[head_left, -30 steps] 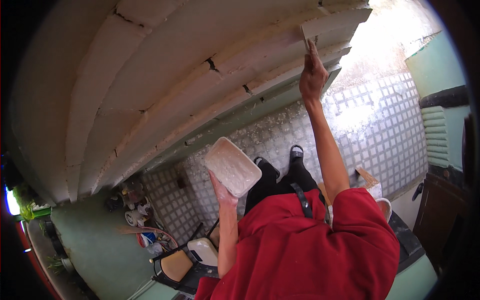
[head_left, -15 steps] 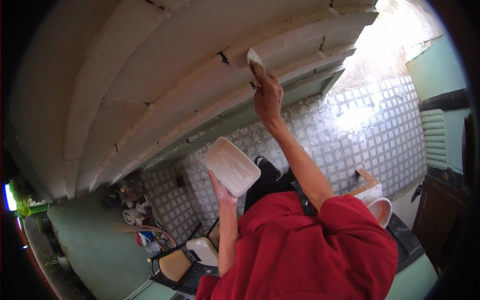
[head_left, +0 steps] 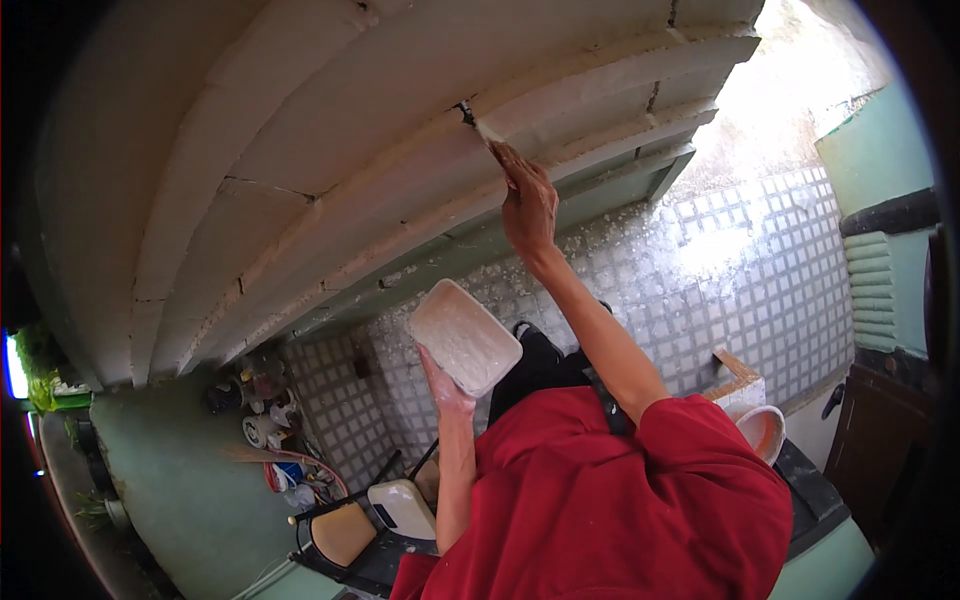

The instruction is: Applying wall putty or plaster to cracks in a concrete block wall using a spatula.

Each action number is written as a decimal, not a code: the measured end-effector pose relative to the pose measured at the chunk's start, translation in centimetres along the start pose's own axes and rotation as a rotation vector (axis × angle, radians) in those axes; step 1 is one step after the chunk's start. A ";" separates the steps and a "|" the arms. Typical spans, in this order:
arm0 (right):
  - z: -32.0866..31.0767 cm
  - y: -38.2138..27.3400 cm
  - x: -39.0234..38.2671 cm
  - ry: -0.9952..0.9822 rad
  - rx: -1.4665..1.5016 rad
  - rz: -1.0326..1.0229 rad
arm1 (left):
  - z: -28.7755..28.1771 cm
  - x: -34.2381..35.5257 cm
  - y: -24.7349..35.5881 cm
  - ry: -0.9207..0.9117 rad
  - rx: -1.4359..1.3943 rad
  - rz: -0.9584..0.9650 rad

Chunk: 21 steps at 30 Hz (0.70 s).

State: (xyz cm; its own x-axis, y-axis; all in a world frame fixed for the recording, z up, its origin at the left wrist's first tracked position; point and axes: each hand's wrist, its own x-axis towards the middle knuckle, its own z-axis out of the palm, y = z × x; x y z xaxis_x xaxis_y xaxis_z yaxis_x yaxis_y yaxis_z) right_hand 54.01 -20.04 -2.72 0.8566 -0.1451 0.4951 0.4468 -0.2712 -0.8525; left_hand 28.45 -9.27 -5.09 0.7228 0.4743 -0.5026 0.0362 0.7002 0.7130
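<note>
My right hand (head_left: 531,208) is raised in front of a pale stepped wall surface (head_left: 380,150) and wrapped round the handle of a putty knife (head_left: 510,158). The knife's blade tip meets the surface just beside a dark cracked gap (head_left: 466,113). Lower down, my left hand (head_left: 447,388) grips a white rectangular tub (head_left: 466,338) from its side and underneath. The tub is tilted toward me and carries whitish paste smeared over its inside. More cracks run along the ledges, one a thin line (head_left: 270,187) to the left.
A tiled floor (head_left: 780,260) spattered with white lies below. At the lower left are chairs (head_left: 342,533) and a heap of odds and ends (head_left: 290,470) by a green wall (head_left: 190,480). A white bucket (head_left: 765,435) stands at my right, next to a wooden-handled brush (head_left: 735,366).
My right hand has shifted slightly left and down, bringing the putty knife's tip to the dark gap's edge. The tub in my left hand stays nearly where it was.
</note>
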 end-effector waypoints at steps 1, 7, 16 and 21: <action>-0.1 0.0 -0.2 -0.005 0.003 -0.003 | -0.2 -0.1 0.1 0.003 -0.001 0.005; -1.6 2.6 -0.8 -0.078 0.188 0.326 | -0.9 -1.2 0.5 0.024 -0.059 0.020; -6.3 7.3 1.6 0.001 0.789 0.652 | -2.0 -0.3 1.0 0.051 -0.115 0.001; -10.4 11.0 4.6 0.011 0.657 0.527 | -2.2 0.4 1.1 0.052 -0.107 -0.037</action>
State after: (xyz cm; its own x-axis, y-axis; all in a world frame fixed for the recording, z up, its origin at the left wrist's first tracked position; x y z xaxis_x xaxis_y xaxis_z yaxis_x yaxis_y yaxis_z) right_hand 60.19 -33.56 -8.05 0.9942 -0.1078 0.0036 0.0513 0.4436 -0.8948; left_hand 27.25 -7.19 -5.57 0.6853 0.4725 -0.5542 -0.0137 0.7692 0.6388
